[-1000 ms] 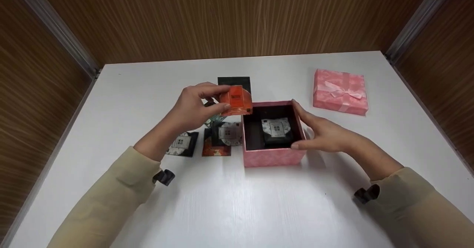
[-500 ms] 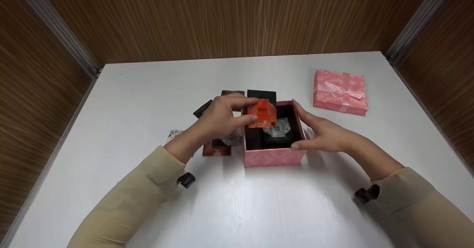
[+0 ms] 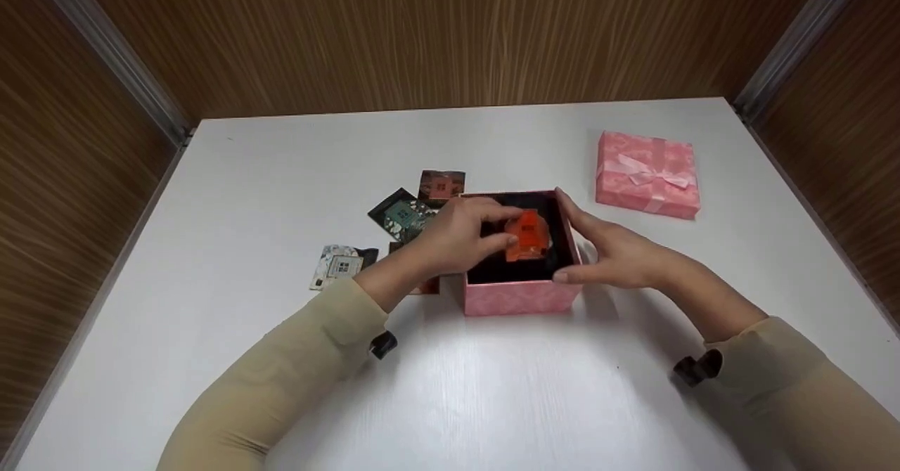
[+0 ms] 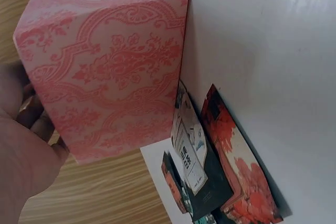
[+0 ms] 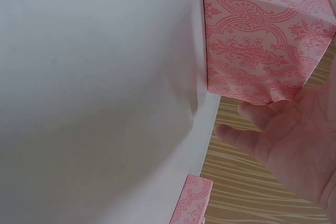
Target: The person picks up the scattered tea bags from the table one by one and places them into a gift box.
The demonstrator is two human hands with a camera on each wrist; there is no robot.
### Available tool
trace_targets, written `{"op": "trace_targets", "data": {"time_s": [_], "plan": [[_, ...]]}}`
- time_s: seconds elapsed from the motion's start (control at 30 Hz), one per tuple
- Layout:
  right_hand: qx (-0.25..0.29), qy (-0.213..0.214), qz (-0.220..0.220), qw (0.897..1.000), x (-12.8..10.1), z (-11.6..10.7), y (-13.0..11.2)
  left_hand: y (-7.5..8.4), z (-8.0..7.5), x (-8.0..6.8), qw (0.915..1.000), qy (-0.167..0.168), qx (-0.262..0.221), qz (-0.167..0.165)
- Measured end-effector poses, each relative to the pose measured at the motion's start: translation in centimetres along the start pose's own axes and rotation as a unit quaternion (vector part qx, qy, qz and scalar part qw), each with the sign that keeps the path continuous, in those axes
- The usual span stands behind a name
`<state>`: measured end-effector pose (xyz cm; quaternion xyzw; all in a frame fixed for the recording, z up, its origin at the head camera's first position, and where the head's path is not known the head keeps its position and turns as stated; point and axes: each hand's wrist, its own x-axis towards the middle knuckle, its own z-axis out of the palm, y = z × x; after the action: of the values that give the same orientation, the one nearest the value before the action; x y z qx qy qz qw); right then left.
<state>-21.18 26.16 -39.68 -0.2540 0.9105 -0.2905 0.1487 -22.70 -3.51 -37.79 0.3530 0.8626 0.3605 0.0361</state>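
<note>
Several flat printed sachets (image 3: 401,214) lie scattered on the white table (image 3: 281,176) left of the open pink patterned cardboard box (image 3: 519,297). Next, the left hand (image 3: 460,235) reaches over the box's left wall, its fingers pinching a small orange packet (image 3: 527,235) inside the dark interior. On the box's right wall, the right hand (image 3: 619,253) rests with fingers straight, steadying it. Farther right, well apart, sits the pink ribboned lid (image 3: 647,173).
</note>
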Motion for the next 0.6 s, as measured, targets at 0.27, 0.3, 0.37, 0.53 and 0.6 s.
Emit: {"op": "trace_targets", "data": {"time_s": [0.27,0.3,0.37,0.53,0.6], "plan": [[0.004,0.001,-0.012,1.0,0.1,0.1,0.1,0.0,0.8,0.8,0.9988,-0.028,0.037,-0.016],[0.005,0.001,-0.014,1.0,0.1,0.1,0.1,0.1,0.8,0.9,0.9985,-0.032,0.039,-0.021],[0.004,0.003,-0.016,1.0,0.2,0.1,0.2,0.2,0.8,1.1,0.9978,-0.039,0.049,-0.023],[0.002,0.005,-0.016,1.0,0.2,0.1,0.2,0.6,0.9,1.8,0.9934,-0.057,0.094,-0.033],[0.003,0.005,-0.017,1.0,0.2,0.1,0.2,0.8,1.0,2.1,0.9911,-0.065,0.109,-0.041]]}}
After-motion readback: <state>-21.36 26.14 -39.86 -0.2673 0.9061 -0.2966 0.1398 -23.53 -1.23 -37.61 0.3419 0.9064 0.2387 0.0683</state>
